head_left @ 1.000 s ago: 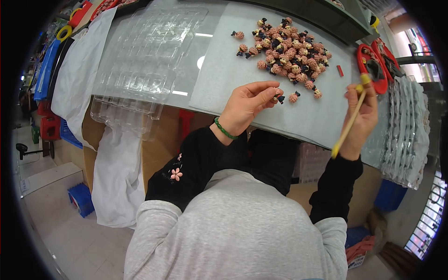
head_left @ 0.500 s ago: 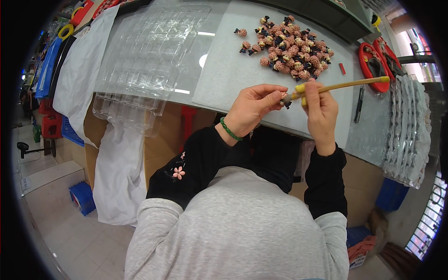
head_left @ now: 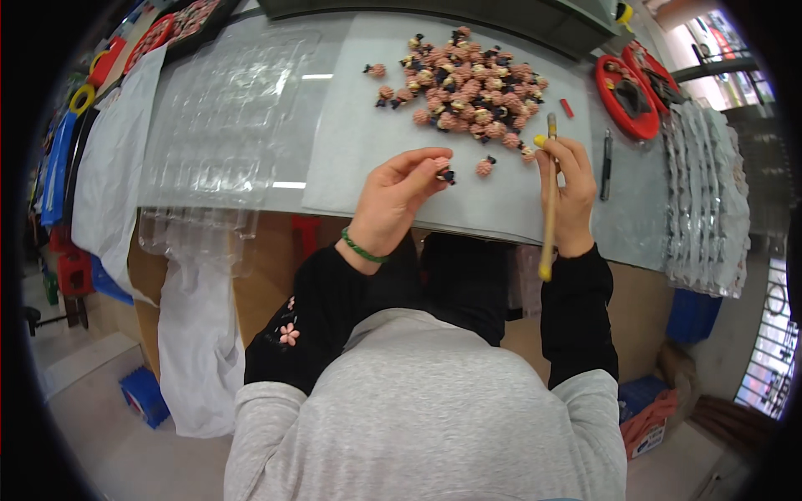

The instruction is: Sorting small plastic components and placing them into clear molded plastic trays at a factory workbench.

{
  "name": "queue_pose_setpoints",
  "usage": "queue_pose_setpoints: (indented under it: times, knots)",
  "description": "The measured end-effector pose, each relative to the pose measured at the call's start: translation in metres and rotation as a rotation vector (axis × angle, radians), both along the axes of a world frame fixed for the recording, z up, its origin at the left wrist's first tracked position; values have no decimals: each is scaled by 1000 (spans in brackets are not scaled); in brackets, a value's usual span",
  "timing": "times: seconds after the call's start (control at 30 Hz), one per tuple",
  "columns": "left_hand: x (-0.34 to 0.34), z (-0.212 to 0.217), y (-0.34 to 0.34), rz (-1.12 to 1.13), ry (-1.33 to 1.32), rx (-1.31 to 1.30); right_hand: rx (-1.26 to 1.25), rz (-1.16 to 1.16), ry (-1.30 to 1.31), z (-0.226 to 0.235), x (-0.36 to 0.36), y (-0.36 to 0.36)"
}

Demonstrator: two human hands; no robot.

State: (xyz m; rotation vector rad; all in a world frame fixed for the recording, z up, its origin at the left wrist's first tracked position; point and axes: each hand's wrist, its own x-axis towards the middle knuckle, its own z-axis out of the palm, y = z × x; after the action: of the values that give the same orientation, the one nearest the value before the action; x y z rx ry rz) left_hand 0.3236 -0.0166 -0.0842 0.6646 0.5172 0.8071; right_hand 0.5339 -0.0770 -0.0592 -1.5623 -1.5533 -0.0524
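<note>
My left hand (head_left: 388,196), with a green braided bracelet at its wrist, pinches a small figurine (head_left: 444,169) with a bumpy pink top and a dark end between thumb and fingers. To the right, my right hand (head_left: 571,196) grips a slim wooden-handled brush (head_left: 549,213). The brush stands nearly lengthwise, its yellow handle end toward me, away from the figurine. Something yellow (head_left: 540,141) shows at that hand's fingertips. Between the hands a loose figurine (head_left: 485,167) lies on the white sheet (head_left: 351,159). Beyond is a heap of similar figurines (head_left: 476,83).
Clear plastic trays (head_left: 225,125) lie on the left, by white cloth or paper (head_left: 117,159). At right are a black pen (head_left: 606,165), a small red piece (head_left: 566,108), a red round tray (head_left: 626,96) and stacked blister trays (head_left: 706,200). A grey-green ledge (head_left: 451,21) borders the far side.
The brush has left the figurine in my left hand and swung from sideways to nearly lengthwise. My right hand has moved away to the right. The whole view has shifted.
</note>
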Motion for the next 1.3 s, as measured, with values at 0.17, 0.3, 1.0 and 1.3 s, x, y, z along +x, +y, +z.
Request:
queue_pose_setpoints:
  times: [0.17,0.3,1.0,1.3]
  knots:
    - [6,1,-1,-74,22,-30,-70,-32,-420,-14,84,11]
    - [11,5,-3,-107,50,-52,-158,-94,-550,-23,135,23]
    - [6,13,-5,-124,51,-95,-383,-329,-88,-29,140,112]
    - [0,6,1,-90,14,-148,-284,-58,6,4,54,55]
